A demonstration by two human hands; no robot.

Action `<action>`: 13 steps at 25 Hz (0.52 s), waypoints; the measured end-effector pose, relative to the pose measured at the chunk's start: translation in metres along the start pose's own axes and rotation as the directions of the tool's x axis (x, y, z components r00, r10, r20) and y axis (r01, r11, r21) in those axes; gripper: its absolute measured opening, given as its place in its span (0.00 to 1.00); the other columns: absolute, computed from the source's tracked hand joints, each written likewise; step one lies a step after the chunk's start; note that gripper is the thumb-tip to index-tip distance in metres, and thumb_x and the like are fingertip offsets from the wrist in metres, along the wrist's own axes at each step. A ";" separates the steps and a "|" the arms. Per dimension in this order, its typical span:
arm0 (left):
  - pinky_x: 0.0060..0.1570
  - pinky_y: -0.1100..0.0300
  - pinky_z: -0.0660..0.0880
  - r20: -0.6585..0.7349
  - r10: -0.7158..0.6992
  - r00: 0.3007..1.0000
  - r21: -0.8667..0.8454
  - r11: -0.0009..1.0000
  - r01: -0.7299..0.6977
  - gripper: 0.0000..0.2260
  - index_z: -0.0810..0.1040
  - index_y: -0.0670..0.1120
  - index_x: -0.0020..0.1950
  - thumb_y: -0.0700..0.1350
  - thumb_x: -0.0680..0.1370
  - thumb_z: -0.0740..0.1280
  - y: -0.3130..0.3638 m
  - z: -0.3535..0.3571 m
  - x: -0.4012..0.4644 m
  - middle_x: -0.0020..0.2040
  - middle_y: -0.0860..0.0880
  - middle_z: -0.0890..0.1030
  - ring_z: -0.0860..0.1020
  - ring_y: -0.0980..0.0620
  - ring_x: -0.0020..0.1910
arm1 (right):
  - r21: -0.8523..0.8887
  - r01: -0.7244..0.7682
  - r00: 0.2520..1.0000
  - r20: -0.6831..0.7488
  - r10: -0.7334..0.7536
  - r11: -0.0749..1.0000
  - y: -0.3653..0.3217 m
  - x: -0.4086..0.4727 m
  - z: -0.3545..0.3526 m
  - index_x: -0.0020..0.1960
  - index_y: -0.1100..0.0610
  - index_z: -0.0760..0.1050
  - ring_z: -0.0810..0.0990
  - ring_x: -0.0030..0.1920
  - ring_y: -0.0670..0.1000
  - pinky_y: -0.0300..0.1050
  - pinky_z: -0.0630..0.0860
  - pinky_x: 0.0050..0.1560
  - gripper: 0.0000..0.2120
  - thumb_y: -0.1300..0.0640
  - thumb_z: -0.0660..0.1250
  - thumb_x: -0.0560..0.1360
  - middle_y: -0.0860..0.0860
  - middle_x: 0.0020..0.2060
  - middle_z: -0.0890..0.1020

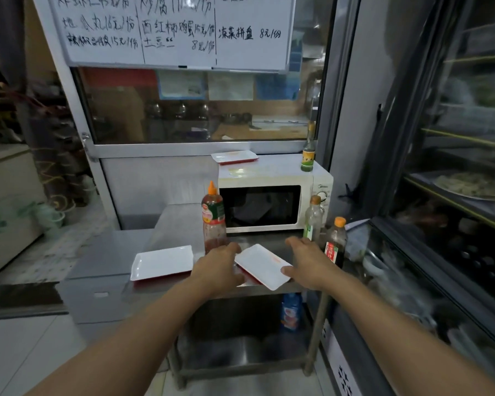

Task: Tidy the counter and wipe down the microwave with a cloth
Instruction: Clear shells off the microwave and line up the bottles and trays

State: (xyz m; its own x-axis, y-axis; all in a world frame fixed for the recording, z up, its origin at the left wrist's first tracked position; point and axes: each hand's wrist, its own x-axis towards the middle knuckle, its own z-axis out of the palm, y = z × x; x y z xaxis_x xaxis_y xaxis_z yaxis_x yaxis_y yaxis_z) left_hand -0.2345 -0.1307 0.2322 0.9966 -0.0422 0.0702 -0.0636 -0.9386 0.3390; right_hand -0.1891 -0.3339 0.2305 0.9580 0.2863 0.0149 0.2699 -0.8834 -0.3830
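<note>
We are early in tidying: our left hand [220, 265] and right hand [306, 261] grip the tilted tray [262, 265] at the counter [177, 221] edge; the microwave [272, 195] awaits wiping, no cloth visible

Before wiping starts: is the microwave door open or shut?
Shut. The microwave door sits flush with the white front, its dark window facing straight out.

— What can't we make out here?
— The whiteboard [172, 30] is cut off by the top edge, and the fridge shelves [466, 155] at right are blurred.
— And lower down?
— Our left hand [217, 270] hides the near corner of the tilted plate [265, 265].
</note>
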 end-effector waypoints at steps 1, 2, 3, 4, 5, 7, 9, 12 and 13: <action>0.56 0.55 0.74 0.012 0.003 1.000 -0.004 1.000 -0.003 0.24 0.67 0.51 0.66 0.51 0.72 0.70 0.001 0.005 0.014 0.63 0.50 0.75 0.75 0.49 0.59 | 0.013 -0.005 1.000 0.002 0.005 1.000 0.006 0.012 0.001 0.70 0.55 0.61 0.67 0.66 0.56 0.51 0.70 0.62 0.30 0.51 0.69 0.73 0.56 0.65 0.68; 0.55 0.56 0.73 0.018 0.007 1.000 -0.007 1.000 -0.007 0.24 0.67 0.51 0.66 0.51 0.72 0.70 0.001 0.010 0.027 0.64 0.50 0.75 0.75 0.49 0.59 | 0.024 -0.009 1.000 -0.001 0.009 1.000 0.013 0.023 0.001 0.69 0.55 0.61 0.67 0.66 0.56 0.51 0.70 0.62 0.29 0.51 0.69 0.73 0.56 0.64 0.69; 0.55 0.56 0.73 0.020 0.011 1.000 -0.008 1.000 -0.011 0.25 0.67 0.51 0.66 0.52 0.72 0.70 0.002 0.015 0.041 0.64 0.50 0.75 0.74 0.49 0.60 | 0.033 -0.015 1.000 -0.007 0.015 0.999 0.020 0.033 0.002 0.69 0.56 0.62 0.67 0.66 0.57 0.52 0.70 0.62 0.29 0.51 0.69 0.73 0.56 0.64 0.69; 0.56 0.56 0.73 0.022 0.018 1.000 -0.009 1.000 -0.018 0.25 0.67 0.51 0.67 0.53 0.72 0.70 0.002 0.020 0.054 0.65 0.50 0.74 0.74 0.49 0.61 | 0.043 -0.022 1.000 -0.013 0.022 0.999 0.026 0.042 0.002 0.68 0.56 0.62 0.67 0.66 0.57 0.52 0.70 0.62 0.28 0.51 0.69 0.73 0.56 0.64 0.69; 0.57 0.55 0.73 0.028 0.029 0.999 -0.011 1.000 -0.028 0.26 0.67 0.51 0.67 0.54 0.72 0.70 0.003 0.024 0.066 0.65 0.50 0.74 0.74 0.49 0.61 | 0.055 -0.029 0.999 -0.020 0.031 0.998 0.032 0.049 0.003 0.67 0.56 0.63 0.68 0.65 0.57 0.51 0.71 0.61 0.27 0.51 0.69 0.73 0.56 0.63 0.70; 0.58 0.54 0.73 0.055 0.062 0.997 -0.014 0.998 -0.061 0.25 0.67 0.51 0.67 0.55 0.72 0.69 0.005 0.035 0.094 0.65 0.49 0.74 0.74 0.49 0.61 | 0.078 -0.045 0.998 -0.036 0.048 0.996 0.048 0.065 0.005 0.65 0.57 0.64 0.70 0.62 0.58 0.50 0.72 0.58 0.25 0.52 0.69 0.72 0.56 0.60 0.72; 0.60 0.52 0.73 0.092 0.102 0.991 -0.023 0.995 -0.100 0.26 0.67 0.50 0.67 0.54 0.73 0.69 0.007 0.046 0.123 0.65 0.48 0.74 0.74 0.48 0.62 | 0.099 -0.062 0.996 -0.058 0.068 0.993 0.063 0.080 0.007 0.62 0.58 0.67 0.73 0.59 0.57 0.49 0.73 0.56 0.22 0.53 0.70 0.71 0.57 0.58 0.73; 0.62 0.53 0.71 0.139 0.174 0.975 -0.057 0.984 -0.168 0.27 0.66 0.49 0.69 0.55 0.73 0.69 0.012 0.062 0.172 0.67 0.48 0.73 0.72 0.47 0.65 | 0.093 -0.122 0.980 -0.150 0.135 0.988 0.087 0.101 0.005 0.59 0.59 0.68 0.72 0.59 0.58 0.51 0.72 0.58 0.20 0.55 0.70 0.71 0.58 0.57 0.74; 0.62 0.54 0.70 0.150 0.204 0.967 -0.071 0.978 -0.195 0.28 0.66 0.49 0.69 0.54 0.73 0.69 0.015 0.066 0.187 0.67 0.48 0.73 0.72 0.47 0.65 | 0.100 -0.146 0.968 -0.189 0.163 0.984 0.094 0.106 0.004 0.61 0.59 0.69 0.72 0.60 0.59 0.50 0.71 0.58 0.21 0.56 0.70 0.71 0.59 0.58 0.74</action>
State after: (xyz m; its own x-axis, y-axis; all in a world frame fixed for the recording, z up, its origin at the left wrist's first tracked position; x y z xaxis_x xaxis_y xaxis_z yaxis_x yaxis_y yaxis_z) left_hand -0.0458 -0.1753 0.1882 0.9589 -0.2836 -0.0038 -0.2604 -0.8854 0.3850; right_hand -0.0624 -0.3856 0.1925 0.9900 0.0630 0.1264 0.1158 -0.8743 -0.4713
